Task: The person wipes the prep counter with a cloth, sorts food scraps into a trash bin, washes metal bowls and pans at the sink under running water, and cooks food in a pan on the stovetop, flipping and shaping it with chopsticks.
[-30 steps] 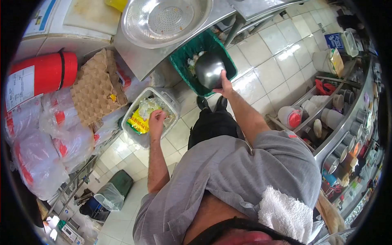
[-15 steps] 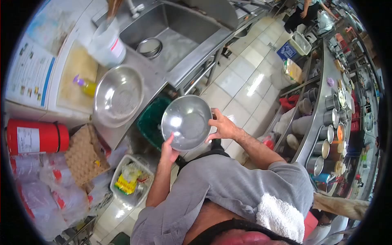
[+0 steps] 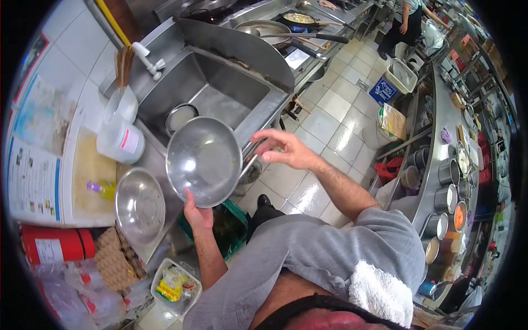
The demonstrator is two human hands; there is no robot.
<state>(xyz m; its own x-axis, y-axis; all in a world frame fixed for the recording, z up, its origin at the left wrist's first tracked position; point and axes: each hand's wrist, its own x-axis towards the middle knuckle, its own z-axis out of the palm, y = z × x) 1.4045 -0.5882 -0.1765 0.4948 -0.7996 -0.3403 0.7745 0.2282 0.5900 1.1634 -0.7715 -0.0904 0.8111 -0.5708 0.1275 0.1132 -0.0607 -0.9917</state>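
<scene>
My left hand (image 3: 199, 213) grips the near rim of a steel mixing bowl (image 3: 203, 162), thumb over the edge. The bowl is tilted toward me over the front edge of the steel sink (image 3: 220, 102), and its inside looks bare apart from some specks. Off the bowl's right side, my right hand (image 3: 286, 149) hangs in the air with its fingers apart and holds nothing. A second steel bowl (image 3: 140, 204) sits on the counter to the left. In the sink lies a small round metal container (image 3: 181, 117), partly hidden by the held bowl.
A faucet (image 3: 148, 60) rises behind the sink, with a white plastic jug (image 3: 122, 142) and a soap bottle (image 3: 103, 189) on the left. Below is a green bin (image 3: 234, 220). Pans (image 3: 269, 32) stand on the stove. A co-worker (image 3: 404, 27) stands far off.
The bowl has moved left and up toward the sink in my left hand. My right hand has let go of its rim. My view has turned, so the stove now shows.
</scene>
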